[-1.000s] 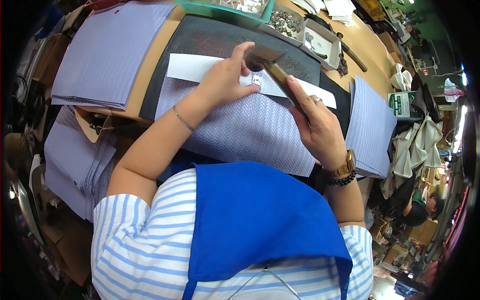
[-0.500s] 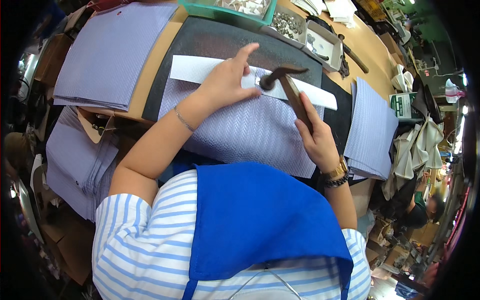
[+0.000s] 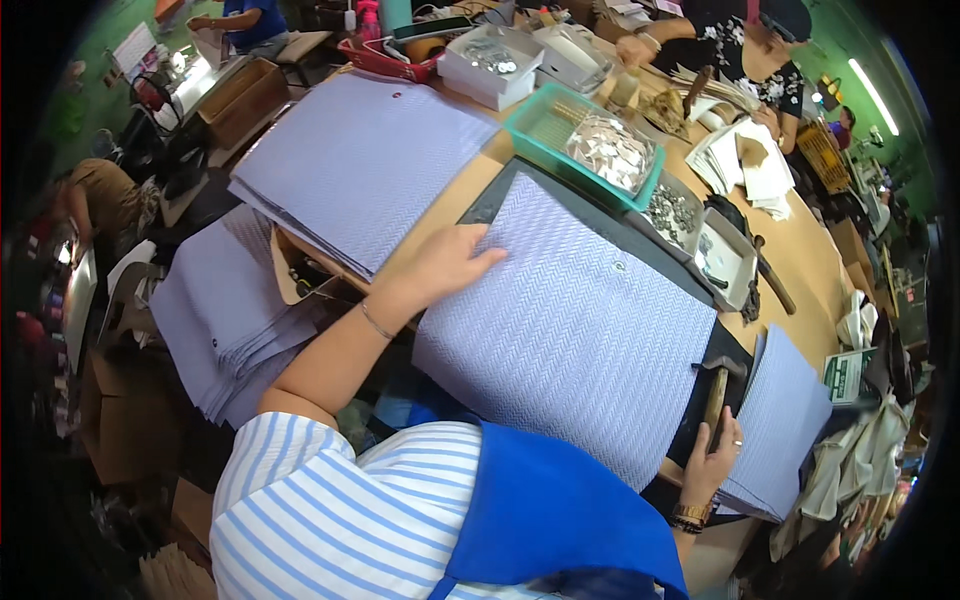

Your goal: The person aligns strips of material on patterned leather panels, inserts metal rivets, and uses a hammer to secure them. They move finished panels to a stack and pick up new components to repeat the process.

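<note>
A lavender herringbone-textured sheet (image 3: 570,320) lies across the black work mat (image 3: 487,198), with a small metal eyelet (image 3: 619,267) near its far edge. My left hand (image 3: 450,265) is closed at the sheet's left edge, thumb on top; the other fingertips seem to go under the edge. In my right hand (image 3: 710,465) is a hammer (image 3: 718,392) with a wooden handle, its dark head pointing away from me beside the sheet's right edge. The white strip is out of sight now.
Lavender sheets are stacked at the left (image 3: 370,150), lower left (image 3: 235,315) and right (image 3: 785,410). Beyond the mat stand a green basket of pale pieces (image 3: 520,125), boxes of metal parts (image 3: 700,245) and another hammer (image 3: 775,275). A co-worker (image 3: 740,50) sits across the table.
The sheet has been turned over, so the white strip no longer shows and an eyelet does. My left hand moved to its left edge; the hammer moved right and nearer me. The view shifted.
</note>
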Motion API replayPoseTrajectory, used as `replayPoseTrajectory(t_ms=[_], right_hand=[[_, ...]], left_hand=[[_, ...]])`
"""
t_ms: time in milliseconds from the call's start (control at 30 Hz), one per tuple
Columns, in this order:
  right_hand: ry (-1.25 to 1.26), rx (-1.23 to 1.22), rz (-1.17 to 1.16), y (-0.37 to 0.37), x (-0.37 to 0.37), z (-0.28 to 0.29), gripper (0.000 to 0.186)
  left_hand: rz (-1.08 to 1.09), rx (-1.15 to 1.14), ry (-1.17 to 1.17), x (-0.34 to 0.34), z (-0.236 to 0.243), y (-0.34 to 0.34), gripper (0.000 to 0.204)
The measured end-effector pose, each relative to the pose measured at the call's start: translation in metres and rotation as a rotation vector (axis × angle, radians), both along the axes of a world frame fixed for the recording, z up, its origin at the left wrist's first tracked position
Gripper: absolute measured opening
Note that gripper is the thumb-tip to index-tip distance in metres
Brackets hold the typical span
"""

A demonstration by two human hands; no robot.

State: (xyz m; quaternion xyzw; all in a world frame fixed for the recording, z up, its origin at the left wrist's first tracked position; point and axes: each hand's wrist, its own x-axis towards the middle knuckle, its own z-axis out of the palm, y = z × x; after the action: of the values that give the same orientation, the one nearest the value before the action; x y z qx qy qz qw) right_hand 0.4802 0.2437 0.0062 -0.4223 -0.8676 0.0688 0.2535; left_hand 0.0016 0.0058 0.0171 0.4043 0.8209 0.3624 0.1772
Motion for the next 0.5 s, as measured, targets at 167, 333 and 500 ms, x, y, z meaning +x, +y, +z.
replayPoseTrajectory(t_ms=[167,333,500], right_hand=[[-0.138,0.115,-0.116,0.063,0.037,0.016,0.047],[-0.258,0.15,-0.262,0.126,0.108,-0.01,0.054],[-0.252,0.025,-0.406,0.122,0.146,-0.029,0.064]], left_hand=[[0.145,0.156,-0.003,-0.048,0.044,-0.003,0.042],[0.536,0.084,0.633,-0.261,0.118,-0.09,0.062],[0.752,-0.646,0.429,-0.257,0.031,-0.1,0.12]])
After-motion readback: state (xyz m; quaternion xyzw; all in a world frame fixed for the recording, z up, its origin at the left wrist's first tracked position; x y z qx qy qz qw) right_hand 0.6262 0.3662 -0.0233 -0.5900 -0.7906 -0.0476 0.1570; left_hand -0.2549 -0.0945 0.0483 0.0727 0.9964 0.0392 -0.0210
